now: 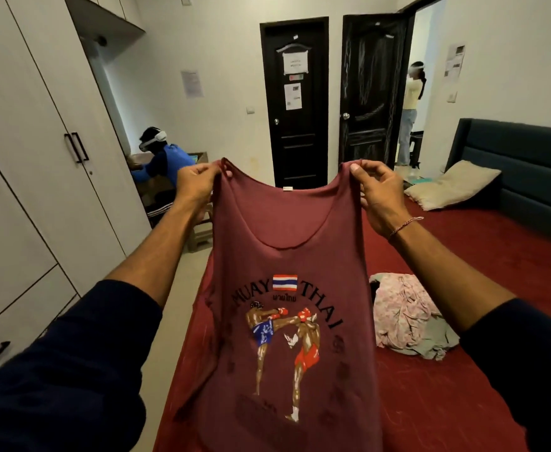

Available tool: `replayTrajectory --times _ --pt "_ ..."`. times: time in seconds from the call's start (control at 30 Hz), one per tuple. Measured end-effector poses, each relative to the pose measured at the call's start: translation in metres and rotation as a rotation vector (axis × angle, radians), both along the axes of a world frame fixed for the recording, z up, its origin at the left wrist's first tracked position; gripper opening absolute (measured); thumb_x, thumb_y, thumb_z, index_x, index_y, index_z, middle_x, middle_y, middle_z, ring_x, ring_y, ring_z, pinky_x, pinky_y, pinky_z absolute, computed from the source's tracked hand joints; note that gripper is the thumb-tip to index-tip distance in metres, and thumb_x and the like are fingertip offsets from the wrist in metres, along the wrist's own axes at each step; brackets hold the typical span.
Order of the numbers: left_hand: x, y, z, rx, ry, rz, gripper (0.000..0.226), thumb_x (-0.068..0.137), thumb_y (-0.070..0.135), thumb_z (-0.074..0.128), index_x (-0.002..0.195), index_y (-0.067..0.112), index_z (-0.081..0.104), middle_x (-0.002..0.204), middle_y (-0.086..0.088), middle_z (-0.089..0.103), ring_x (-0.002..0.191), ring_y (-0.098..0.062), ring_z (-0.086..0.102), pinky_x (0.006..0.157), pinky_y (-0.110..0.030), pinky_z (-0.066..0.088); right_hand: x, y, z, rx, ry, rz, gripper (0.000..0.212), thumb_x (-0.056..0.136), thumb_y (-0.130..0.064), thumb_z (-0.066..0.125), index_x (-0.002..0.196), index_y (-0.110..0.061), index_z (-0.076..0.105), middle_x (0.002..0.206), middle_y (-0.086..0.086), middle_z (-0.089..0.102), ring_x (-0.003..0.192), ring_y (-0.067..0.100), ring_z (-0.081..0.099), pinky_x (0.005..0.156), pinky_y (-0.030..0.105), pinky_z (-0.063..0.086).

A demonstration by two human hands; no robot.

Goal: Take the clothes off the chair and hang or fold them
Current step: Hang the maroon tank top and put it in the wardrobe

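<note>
1. While the left hand (195,182) pinches one shoulder strap, the maroon tank top (287,321) hangs straight down from it, printed side toward the wearer.
2. Its long axis runs vertically, above the bed (482,402).
3. Right of the top, the right hand (376,194) pinches the other strap, level with its partner; laying it flat looks next.

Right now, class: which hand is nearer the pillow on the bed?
Right. The right hand pinches the tank top strap just left of the pillow; the left hand holds the far strap.
</note>
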State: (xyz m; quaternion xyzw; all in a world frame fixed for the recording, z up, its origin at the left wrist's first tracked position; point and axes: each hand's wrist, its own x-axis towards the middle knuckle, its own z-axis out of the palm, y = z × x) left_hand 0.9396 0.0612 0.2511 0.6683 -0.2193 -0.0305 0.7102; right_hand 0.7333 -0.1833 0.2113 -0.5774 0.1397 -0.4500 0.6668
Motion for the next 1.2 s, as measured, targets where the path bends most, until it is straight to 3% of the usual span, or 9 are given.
replayTrajectory --times 0.07,0.17,0.3,0.43,0.63,0.8,1.0,1.13,1.2 --pt "0.019 -0.010 -0.031 0.109 0.039 0.002 0.015 0.083 0.011 0.065 0.088 0.000 0.074 0.088 -0.023 0.074 0.073 -0.031 0.067 0.077 -0.050 0.059 0.017 -0.008 -0.025 -0.016 0.083 -0.010 0.006 0.090 -0.018 0.074 0.095 -0.019 0.071 0.086 -0.001 0.070 0.082 0.014 0.064 0.082 0.041 0.053" --pt "0.049 -0.032 -0.093 0.225 0.127 -0.014 0.011 0.089 -0.004 0.060 0.096 -0.002 0.070 0.070 -0.009 0.074 0.057 -0.022 0.068 0.065 -0.038 0.061 0.053 -0.025 -0.081 -0.003 0.214 -0.028 0.007 0.091 -0.018 0.074 0.096 -0.021 0.071 0.087 -0.002 0.070 0.079 0.010 0.063 0.081 0.038 0.053" --pt "0.100 -0.056 -0.205 0.394 0.222 -0.029 0.017 0.086 0.002 0.069 0.101 0.001 0.075 0.092 -0.016 0.074 0.079 -0.021 0.062 0.075 -0.036 0.055 0.105 -0.051 -0.181 0.048 0.415 -0.027 0.016 0.092 -0.017 0.072 0.108 -0.017 0.072 0.102 0.005 0.073 0.090 0.015 0.065 0.085 0.037 0.054" --pt "0.154 -0.078 -0.329 0.538 0.332 -0.017 0.013 0.080 0.011 0.077 0.092 0.008 0.077 0.083 -0.009 0.070 0.079 -0.017 0.058 0.068 -0.033 0.046 0.154 -0.070 -0.291 0.035 0.616 -0.016 0.027 0.094 -0.014 0.069 0.121 -0.011 0.070 0.107 0.006 0.072 0.092 0.013 0.062 0.082 0.028 0.051" --pt "0.204 -0.103 -0.470 0.604 0.368 0.029 0.034 0.078 0.003 0.079 0.111 0.003 0.070 0.099 -0.007 0.069 0.086 -0.017 0.060 0.068 -0.028 0.049 0.220 -0.095 -0.440 0.036 0.800 -0.021 0.034 0.092 -0.008 0.068 0.125 -0.015 0.067 0.076 -0.002 0.062 0.072 0.010 0.051 0.073 0.028 0.045" --pt "0.245 -0.116 -0.574 0.612 0.374 -0.026 0.044 0.081 -0.007 0.074 0.121 0.005 0.062 0.113 -0.012 0.068 0.095 -0.024 0.065 0.083 -0.035 0.056 0.266 -0.119 -0.528 -0.019 0.903 -0.011 0.041 0.092 -0.004 0.065 0.130 -0.019 0.063 0.081 -0.008 0.059 0.074 0.009 0.052 0.074 0.026 0.049" --pt "0.265 -0.130 -0.645 0.638 0.321 -0.032 0.047 0.084 -0.008 0.068 0.128 0.005 0.061 0.122 -0.012 0.067 0.108 -0.024 0.064 0.100 -0.040 0.051 0.287 -0.133 -0.606 -0.168 1.067 0.016 0.048 0.092 -0.006 0.063 0.139 -0.013 0.055 0.121 0.005 0.067 0.109 0.021 0.063 0.108 0.042 0.045" --pt "0.266 -0.136 -0.649 0.824 0.215 0.123 0.026 0.083 0.003 0.073 0.104 0.004 0.058 0.099 -0.007 0.063 0.094 -0.028 0.061 0.082 -0.034 0.049 0.296 -0.137 -0.616 -0.259 1.185 0.035 0.043 0.094 -0.015 0.064 0.135 -0.004 0.057 0.127 0.013 0.066 0.113 0.030 0.063 0.102 0.035 0.046" --pt "0.260 -0.142 -0.643 0.921 0.147 0.217 0.037 0.081 0.009 0.076 0.108 0.003 0.051 0.109 -0.013 0.056 0.102 -0.030 0.053 0.083 -0.035 0.041 0.305 -0.139 -0.613 -0.291 1.211 -0.004 0.040 0.091 -0.018 0.066 0.127 -0.002 0.056 0.121 0.016 0.064 0.111 0.033 0.061 0.099 0.037 0.047"
